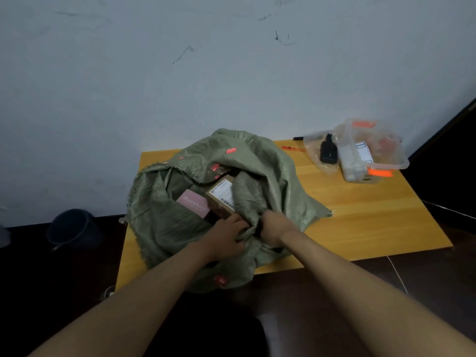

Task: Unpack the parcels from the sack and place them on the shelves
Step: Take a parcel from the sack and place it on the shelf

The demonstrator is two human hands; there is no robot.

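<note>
two bare forearms reach forward from the bottom of the view to the near rim of the sack (164, 228). the left hand (226, 238) has its fingers curled into the bunched green cloth at the near edge of the opening, gripping it. the right hand (273, 228) is just beside it, knuckles up, fingers tucked under a fold of the same cloth and apparently gripping it; the fingertips themselves are hidden.

the sack sits slumped on the wooden surface (360, 215), its left side and near side overhanging the edge. inside the mouth, a brown box (222, 195) with a printed label stands tilted against a pink box (193, 204). no shelves are in view.

risks, as judged: the overhanging sack could slide off the surface if the cloth is pulled toward the person. the loose, frayed weave may catch a box corner as a parcel is lifted. the tilted brown box may tip deeper once the cloth beside it is drawn back.

to the far right, well apart from the sack, a clear plastic tub (386, 153) and a clear bag (322, 153) holding a dark item lie on the surface. a dark bin (73, 228) stands on the floor to the left.
</note>
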